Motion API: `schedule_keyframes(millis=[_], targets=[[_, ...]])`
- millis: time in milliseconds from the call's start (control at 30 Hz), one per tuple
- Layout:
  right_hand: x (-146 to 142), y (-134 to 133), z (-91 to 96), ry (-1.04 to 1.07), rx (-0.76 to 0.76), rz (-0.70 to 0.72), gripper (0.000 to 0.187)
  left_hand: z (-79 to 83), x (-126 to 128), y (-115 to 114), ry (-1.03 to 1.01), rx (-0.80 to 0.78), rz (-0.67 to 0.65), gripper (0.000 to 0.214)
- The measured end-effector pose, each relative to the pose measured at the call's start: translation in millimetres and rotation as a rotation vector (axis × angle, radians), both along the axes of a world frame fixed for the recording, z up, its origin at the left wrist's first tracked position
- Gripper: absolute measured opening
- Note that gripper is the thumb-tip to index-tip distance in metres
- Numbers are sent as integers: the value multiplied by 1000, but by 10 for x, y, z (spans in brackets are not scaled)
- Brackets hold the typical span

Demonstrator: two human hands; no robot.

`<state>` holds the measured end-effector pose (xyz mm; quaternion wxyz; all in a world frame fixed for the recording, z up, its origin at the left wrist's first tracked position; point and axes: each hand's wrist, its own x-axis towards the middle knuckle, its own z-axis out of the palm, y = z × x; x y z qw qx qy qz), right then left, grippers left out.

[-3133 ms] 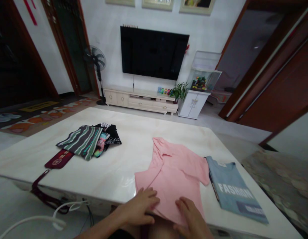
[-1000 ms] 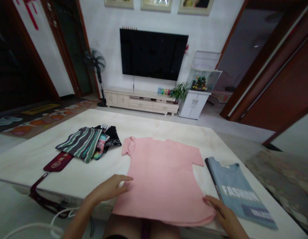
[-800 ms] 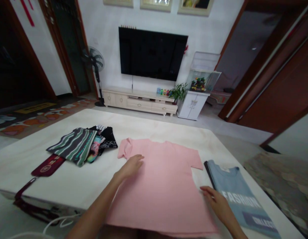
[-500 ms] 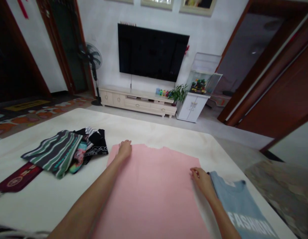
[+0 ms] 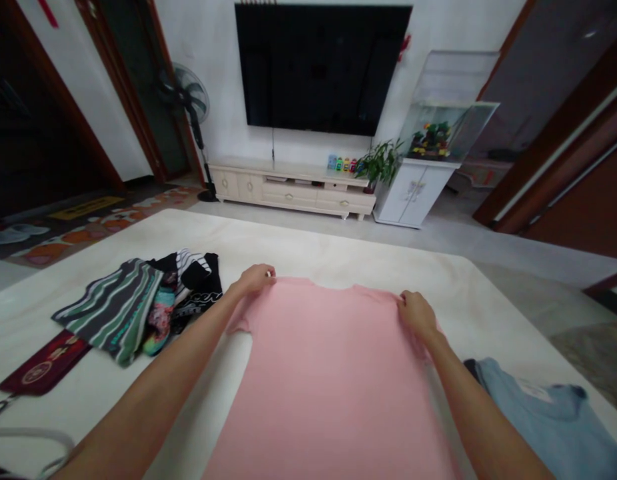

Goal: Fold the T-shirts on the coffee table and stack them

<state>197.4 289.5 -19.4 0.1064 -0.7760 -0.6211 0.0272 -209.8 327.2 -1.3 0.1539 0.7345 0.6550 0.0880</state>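
A pink T-shirt is spread out in front of me, its neckline at the far end and its lower part running past the bottom of the view. My left hand pinches its left shoulder, thumb and fingers together. At the opposite shoulder, my right hand grips the cloth between thumb and fingers. The left sleeve hangs below my left wrist; the right sleeve is mostly hidden behind my right hand. Beyond my right forearm lies a light blue T-shirt with a dark-edged collar.
Left on the cream table are a striped green-grey garment, several dark and patterned clothes and a maroon pouch. A white cable lies lower left. Past the table stand a low TV cabinet and a fan.
Both hands now pinch the pink T-shirt's shoulders, and the shoulder fabric is drawn up. My right hand has moved up from the shirt's side. The view has shifted.
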Motion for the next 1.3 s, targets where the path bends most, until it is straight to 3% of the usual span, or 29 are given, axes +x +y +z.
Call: schedule_keyframes(millis=[133, 233, 333, 433, 567, 700, 767, 833, 900, 1033, 1100, 1167, 1300], targets=[[-74, 37, 136, -41, 95, -136, 42, 95, 248, 109, 0, 176, 92, 30], [-316, -82, 88, -63, 146, -91, 50, 23, 540, -20, -12, 270, 96, 42], [-622, -329, -123, -84, 129, 99, 47, -219, 823, -337, -19, 249, -75, 49], [-764, -615, -369, -114, 57, 266, 46, -488, 939, -646, 25, 154, -271, 56], [-475, -864, -489, -148, 4, 240, 50, -583, 694, -737, 120, 120, -213, 58], [-48, -974, -378, -173, -7, 117, 50, -470, 215, -565, 182, 55, -1, 61], [-55, -1060, -300, -192, 4, 39, 51, -434, 16, -480, 174, 15, 83, 61], [-307, -1230, -241, -203, 21, 10, 52, -433, -113, -421, 157, 1, 132, 60], [-763, -1509, -224, -169, 23, 111, 52, -455, -176, -385, 139, -3, 161, 60], [-1732, -2208, -317, 86, -20, 657, 56, -493, -211, -335, 84, 26, 189, 57], [-2016, -2464, -367, 168, -28, 680, 56, -475, -240, -298, 56, 60, 211, 51], [-2180, -2606, -370, 225, -24, 611, 49, -431, -289, -241, 38, 74, 241, 46], [-2506, -2649, -250, 342, -52, 653, 34, -326, -420, -91, -35, 27, 286, 44]])
